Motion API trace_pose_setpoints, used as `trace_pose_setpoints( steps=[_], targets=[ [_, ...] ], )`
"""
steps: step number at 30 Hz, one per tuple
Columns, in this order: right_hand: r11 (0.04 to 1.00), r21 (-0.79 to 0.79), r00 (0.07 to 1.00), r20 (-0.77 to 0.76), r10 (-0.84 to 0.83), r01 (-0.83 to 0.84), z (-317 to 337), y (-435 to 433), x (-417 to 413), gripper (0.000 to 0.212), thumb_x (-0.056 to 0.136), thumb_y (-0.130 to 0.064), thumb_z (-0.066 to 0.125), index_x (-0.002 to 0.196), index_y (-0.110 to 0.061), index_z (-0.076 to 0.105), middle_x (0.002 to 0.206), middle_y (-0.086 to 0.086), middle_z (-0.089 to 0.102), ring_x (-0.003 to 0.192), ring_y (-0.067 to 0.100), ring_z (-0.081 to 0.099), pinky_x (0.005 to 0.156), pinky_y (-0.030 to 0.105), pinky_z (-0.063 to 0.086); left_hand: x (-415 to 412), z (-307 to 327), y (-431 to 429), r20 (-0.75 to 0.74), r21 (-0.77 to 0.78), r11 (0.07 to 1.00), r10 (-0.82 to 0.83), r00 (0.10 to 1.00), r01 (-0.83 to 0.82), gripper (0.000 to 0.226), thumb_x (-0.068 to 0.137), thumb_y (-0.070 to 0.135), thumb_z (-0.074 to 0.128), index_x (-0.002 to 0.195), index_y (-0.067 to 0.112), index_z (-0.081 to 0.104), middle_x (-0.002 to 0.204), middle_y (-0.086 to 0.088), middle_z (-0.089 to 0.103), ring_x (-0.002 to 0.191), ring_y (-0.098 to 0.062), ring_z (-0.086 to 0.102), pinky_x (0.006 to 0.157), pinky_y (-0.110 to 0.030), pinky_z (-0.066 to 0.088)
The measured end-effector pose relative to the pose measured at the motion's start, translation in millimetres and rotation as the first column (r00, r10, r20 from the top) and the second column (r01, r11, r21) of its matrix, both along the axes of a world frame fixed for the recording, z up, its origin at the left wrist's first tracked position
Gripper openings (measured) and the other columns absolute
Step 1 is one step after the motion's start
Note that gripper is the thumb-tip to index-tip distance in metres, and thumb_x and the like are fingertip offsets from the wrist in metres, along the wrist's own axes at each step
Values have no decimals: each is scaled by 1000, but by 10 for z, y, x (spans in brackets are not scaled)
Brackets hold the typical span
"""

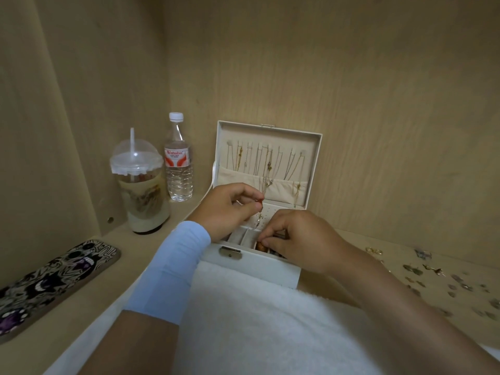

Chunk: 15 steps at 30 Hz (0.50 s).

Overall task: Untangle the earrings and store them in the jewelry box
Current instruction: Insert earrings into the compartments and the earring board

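A white jewelry box point(251, 262) stands open on the wooden shelf, its lid point(315, 163) upright with several necklaces hanging inside. Over the box's tray, my left hand point(230, 208) pinches the top of a thin dangling earring point(259, 219). My right hand point(297, 239) has its fingertips curled down into the front compartments, pinching a small orange-brown piece point(261, 247). Loose earrings point(422, 270) lie scattered on the shelf to the right of the box.
A plastic cup with a dome lid and straw point(140, 185) and a water bottle point(178, 161) stand left of the box. A patterned phone case point(54, 280) lies at the far left. A white fluffy towel point(257, 320) covers the near shelf.
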State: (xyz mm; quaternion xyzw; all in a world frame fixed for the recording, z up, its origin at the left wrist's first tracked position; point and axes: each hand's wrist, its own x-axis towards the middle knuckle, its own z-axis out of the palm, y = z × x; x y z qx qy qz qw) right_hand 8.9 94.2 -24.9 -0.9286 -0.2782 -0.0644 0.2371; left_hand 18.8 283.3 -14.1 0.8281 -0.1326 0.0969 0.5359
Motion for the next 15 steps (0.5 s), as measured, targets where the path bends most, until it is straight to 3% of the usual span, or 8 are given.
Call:
trace_pose_setpoints(
  steps=[5,10,15],
  targets=[
    [993,70,995,0,-97,97,59,-47,-5,9,83,-42,77,82,-34,74,85,-18,67,76,-2,60,71,27,53,-30,6,10,-35,57,997,-42,999,44,17,86,14,72,94,29,73,85,6,75,86,-8,70,92,-31,55],
    [971,209,993,-64,-101,112,88,-180,90,2,90,-31,71,91,-33,72,90,-14,70,58,-13,54,64,22,40,-42,37,-15,-35,26,994,-108,994,109,16,84,11,74,93,25,73,80,4,75,81,-9,71,87,-30,56],
    [988,118,993,-71,-97,105,21,-139,90,7,91,-30,70,95,-34,73,92,-13,70,59,-13,55,62,21,41,-54,-13,-69,-37,207,974,-85,996,91,16,81,13,77,90,25,76,83,9,75,80,-1,68,82,-18,54]
  ],
)
